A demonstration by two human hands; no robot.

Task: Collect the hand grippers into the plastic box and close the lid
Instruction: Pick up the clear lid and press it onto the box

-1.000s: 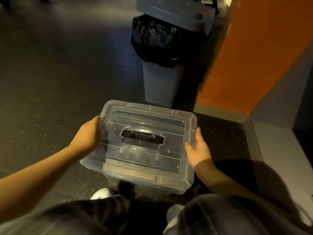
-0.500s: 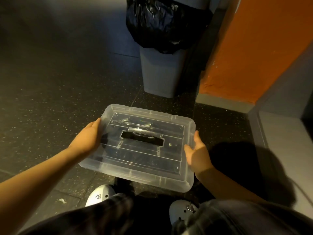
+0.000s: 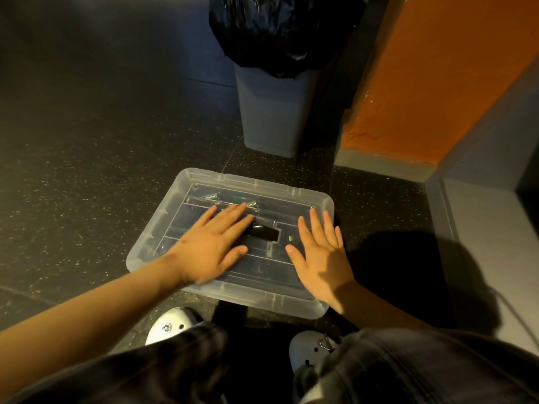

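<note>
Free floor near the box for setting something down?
Widest bare floor: left of the plastic box. Shadowed strip between box and grey ledge. Crowded: bin behind, shoes in front, left hand and right hand on lid.

The clear rectangular plastic box [image 3: 291,306] sat on the dark speckled floor [image 3: 87,170], its lid [image 3: 262,185] on top. The left hand [image 3: 210,249] lay flat on the lid's left half and the right hand [image 3: 320,258] on its right half. Behind the box stood the grey plastic bin [image 3: 271,112].
</note>
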